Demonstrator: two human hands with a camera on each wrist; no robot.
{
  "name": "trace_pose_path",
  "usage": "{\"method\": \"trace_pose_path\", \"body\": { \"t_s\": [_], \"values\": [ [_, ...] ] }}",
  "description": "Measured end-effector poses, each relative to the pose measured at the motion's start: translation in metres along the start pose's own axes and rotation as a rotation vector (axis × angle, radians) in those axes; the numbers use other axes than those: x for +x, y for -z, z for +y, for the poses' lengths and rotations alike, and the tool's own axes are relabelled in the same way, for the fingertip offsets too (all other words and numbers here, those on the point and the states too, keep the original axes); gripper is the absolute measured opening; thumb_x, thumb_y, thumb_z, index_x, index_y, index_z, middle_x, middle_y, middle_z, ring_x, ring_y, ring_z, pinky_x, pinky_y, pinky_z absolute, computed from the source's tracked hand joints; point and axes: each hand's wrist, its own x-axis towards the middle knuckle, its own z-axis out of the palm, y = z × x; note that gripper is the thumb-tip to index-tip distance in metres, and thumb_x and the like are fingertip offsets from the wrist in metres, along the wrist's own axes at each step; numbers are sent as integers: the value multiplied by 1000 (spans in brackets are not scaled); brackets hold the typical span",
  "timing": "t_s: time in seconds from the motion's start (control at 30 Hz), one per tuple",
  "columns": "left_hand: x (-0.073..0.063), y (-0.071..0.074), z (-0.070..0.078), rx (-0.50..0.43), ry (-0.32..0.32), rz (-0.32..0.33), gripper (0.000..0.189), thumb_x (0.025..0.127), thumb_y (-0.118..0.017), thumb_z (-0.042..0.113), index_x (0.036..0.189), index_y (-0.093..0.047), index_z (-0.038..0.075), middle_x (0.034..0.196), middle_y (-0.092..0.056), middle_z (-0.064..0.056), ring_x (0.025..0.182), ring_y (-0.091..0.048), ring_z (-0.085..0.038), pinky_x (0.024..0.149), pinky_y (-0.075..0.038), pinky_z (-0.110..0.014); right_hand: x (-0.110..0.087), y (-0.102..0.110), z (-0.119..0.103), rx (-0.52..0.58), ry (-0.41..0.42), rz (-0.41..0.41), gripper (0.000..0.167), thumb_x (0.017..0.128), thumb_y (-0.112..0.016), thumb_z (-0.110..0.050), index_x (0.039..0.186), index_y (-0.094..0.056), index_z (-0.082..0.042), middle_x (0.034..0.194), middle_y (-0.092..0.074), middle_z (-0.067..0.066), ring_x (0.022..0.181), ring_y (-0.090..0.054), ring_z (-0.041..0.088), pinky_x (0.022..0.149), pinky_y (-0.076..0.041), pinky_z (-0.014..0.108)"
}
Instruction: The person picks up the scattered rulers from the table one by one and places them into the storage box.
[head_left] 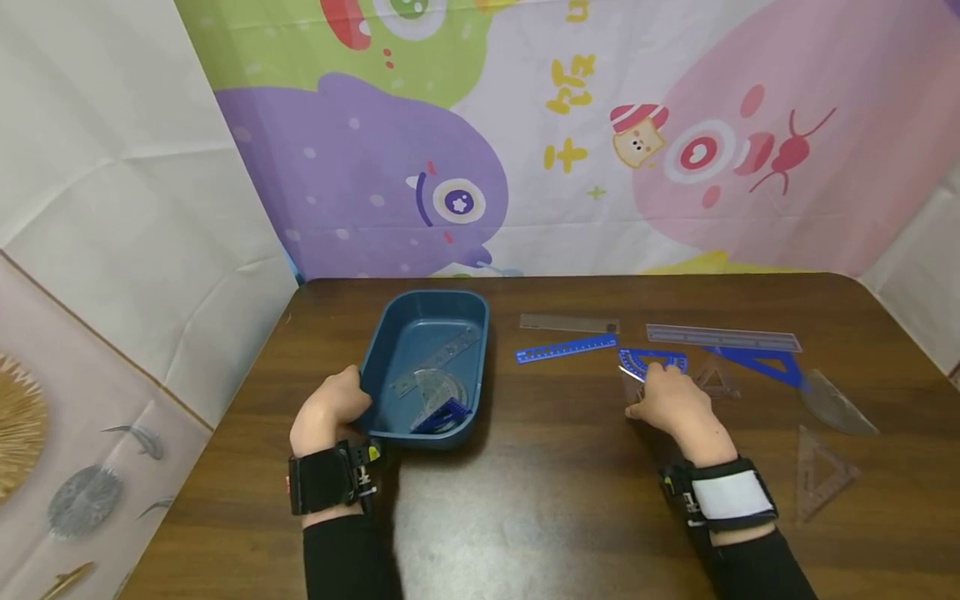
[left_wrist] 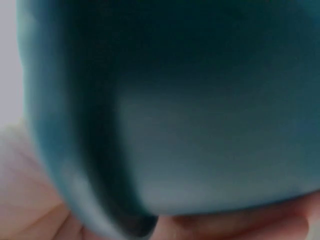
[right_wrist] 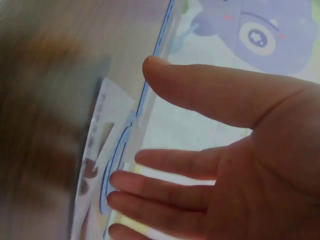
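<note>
Two bare hands, one brown wood-look table [head_left: 540, 525]. Left hand [head_left: 330, 410] grasps the wall of a blue plastic bin [head_left: 408, 354] at its left near side, fingers curled round it. Bin holds a clear ruler [head_left: 450, 349], a clear protractor [head_left: 442, 385] and a small dark-blue drawing tool [head_left: 450, 415], exact type unclear. Right hand [head_left: 675, 408] is over the table, right of the bin; fingers straight, thumb spread apart, nothing clenched. Its fingertips are at a blue protractor [head_left: 678, 361] and a clear set square [right_wrist: 114, 102]; contact can't be told. Left of these: a blue ruler [head_left: 566, 349] with a clear short ruler [head_left: 562, 322] behind it. Right: a long clear ruler [head_left: 723, 337] at the back, a blue set square [head_left: 792, 367] just in front, a small clear triangle [head_left: 708, 385] near the hand, then a clear semicircular piece [head_left: 836, 407] and another clear triangle [head_left: 807, 479] nearer the person. Cartoon-print cloth [head_left: 570, 225] hangs behind.
</note>
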Motion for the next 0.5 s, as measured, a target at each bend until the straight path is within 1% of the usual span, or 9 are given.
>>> {"method": "trace_pose_path", "body": {
  "t_s": [0.17,0.3,0.4,0.5],
  "values": [
    [-1,0,0,27,-8,15,53,85,-35,-4,135,-20,-12,131,-33,-37,105,-51,-42,66,-54,-39,-1,0,6,-2,-59,8,74,75,-71,-27,124,-37,16,117,-41,39,105,-45,52,76,-44,59],
    [-1,0,0,6,-2,13,54,84,-36,-4,136,-19,-11,131,-32,-36,103,-52,-41,64,-54,-38,-1,-2,8,-4,-118,-2,77,73,-73,-27,122,-36,19,117,-38,41,104,-43,53,76,-43,59],
    [-1,-1,0,-3,4,14,56,84,-36,-5,136,-18,-11,132,-32,-36,101,-52,-40,64,-54,-38,-1,-3,9,-9,-132,-6,78,73,-73,-29,120,-37,21,116,-38,41,103,-43,53,75,-44,59],
    [0,-1,0,20,-2,24,55,84,-37,-4,136,-19,-11,131,-34,-36,99,-54,-39,64,-54,-38,0,-3,10,-29,-130,7,74,71,-74,-30,117,-42,20,111,-41,39,101,-45,51,75,-44,58]
  ]
}}
